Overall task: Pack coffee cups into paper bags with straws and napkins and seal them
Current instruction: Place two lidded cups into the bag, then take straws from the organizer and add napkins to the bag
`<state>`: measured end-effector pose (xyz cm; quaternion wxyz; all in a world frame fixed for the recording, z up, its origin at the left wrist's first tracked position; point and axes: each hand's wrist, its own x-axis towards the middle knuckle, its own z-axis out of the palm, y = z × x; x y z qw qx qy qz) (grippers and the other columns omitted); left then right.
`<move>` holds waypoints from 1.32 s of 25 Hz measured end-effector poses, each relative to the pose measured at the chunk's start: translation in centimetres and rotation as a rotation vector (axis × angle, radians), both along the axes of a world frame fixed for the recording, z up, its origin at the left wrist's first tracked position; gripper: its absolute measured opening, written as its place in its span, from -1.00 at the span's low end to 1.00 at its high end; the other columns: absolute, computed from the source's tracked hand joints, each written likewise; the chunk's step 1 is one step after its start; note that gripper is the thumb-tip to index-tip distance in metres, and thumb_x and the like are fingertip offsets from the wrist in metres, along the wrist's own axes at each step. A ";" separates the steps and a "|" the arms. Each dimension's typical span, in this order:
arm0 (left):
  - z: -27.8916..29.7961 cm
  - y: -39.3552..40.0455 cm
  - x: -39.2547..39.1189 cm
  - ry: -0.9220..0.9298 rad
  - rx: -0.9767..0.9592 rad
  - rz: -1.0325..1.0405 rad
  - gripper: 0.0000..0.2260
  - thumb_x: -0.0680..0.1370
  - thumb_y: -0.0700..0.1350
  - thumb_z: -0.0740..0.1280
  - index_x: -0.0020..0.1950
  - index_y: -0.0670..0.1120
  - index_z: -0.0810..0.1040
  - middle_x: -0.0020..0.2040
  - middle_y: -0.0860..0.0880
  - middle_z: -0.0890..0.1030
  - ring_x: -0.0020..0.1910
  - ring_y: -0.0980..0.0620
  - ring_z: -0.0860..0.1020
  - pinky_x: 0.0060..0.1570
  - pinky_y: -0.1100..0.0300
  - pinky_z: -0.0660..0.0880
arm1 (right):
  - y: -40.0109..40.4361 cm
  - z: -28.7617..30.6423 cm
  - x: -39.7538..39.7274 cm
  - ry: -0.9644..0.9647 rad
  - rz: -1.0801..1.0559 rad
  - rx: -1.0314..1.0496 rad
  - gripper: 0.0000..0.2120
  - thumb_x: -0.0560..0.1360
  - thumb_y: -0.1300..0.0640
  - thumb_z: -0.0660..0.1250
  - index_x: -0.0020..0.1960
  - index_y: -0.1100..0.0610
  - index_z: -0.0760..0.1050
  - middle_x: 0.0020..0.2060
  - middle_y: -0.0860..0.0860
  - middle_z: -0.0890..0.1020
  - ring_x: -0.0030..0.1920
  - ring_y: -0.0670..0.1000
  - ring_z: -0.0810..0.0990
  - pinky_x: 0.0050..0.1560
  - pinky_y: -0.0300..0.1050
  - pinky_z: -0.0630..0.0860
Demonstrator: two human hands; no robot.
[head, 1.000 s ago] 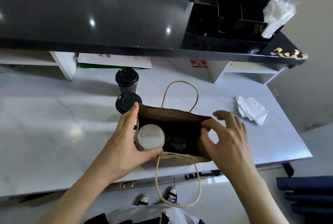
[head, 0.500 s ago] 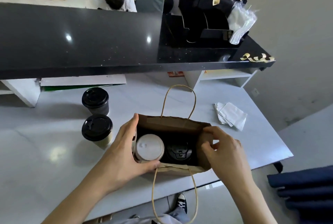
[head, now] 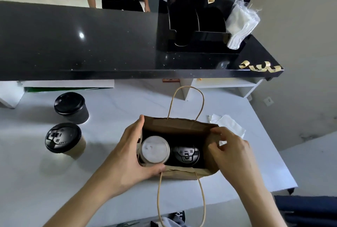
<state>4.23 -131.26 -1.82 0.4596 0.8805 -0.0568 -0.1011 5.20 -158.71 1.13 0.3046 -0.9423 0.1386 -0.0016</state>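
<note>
Both hands still held the bag (head: 179,127) open: the left hand (head: 127,153) gripped one end, the right hand (head: 229,151) pinched the other. Napkins (head: 228,126) were not in yet.

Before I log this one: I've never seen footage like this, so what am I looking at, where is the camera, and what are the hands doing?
There is no machine here. A person wears a wide-angle camera on the head, looking down at their own two bare hands, so this is the only view.

On the white counter stands an open brown paper bag with cord handles. Inside it are two cups side by side: a white-lidded cup and a black-lidded cup.

The left hand has its grip on the bag's left end. The right hand pinches the right edge, holding the mouth open.

Two more black-lidded cups wait to the left, outside the bag. Folded napkins lie on the right. I see no straws in the bag, and it is not sealed.
</note>
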 end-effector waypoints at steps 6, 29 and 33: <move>-0.2 -5.9 0.6 0.006 -0.006 0.052 0.18 0.23 0.42 0.56 0.59 0.41 -0.21 0.44 0.59 0.01 0.34 0.67 0.10 0.33 0.30 0.29 | -6.3 -0.1 2.0 0.016 0.059 0.000 -0.71 0.49 0.11 0.34 0.15 -0.18 0.58 -0.27 -0.24 0.66 -0.32 -0.18 0.60 -0.31 -0.19 0.45; 1.6 -9.8 0.8 -0.158 0.014 0.186 -0.36 0.46 0.17 0.50 0.42 0.52 0.26 0.48 0.47 0.18 0.39 0.35 0.38 0.18 0.44 0.45 | -12.1 0.4 4.6 -0.141 0.317 0.090 -0.83 0.49 -0.14 0.46 0.03 -0.32 0.53 -0.08 -0.25 0.54 -0.21 -0.26 0.63 -0.09 -0.08 0.57; 3.4 -9.8 3.3 -0.221 0.041 0.159 -0.54 0.53 0.09 0.47 0.36 0.40 0.43 0.43 0.47 0.25 0.38 0.32 0.41 0.22 0.38 0.46 | -12.4 2.7 6.9 -0.258 0.245 0.116 -0.82 0.51 -0.03 0.48 -0.09 -0.29 0.52 -0.20 -0.24 0.61 -0.23 -0.24 0.62 -0.21 -0.18 0.54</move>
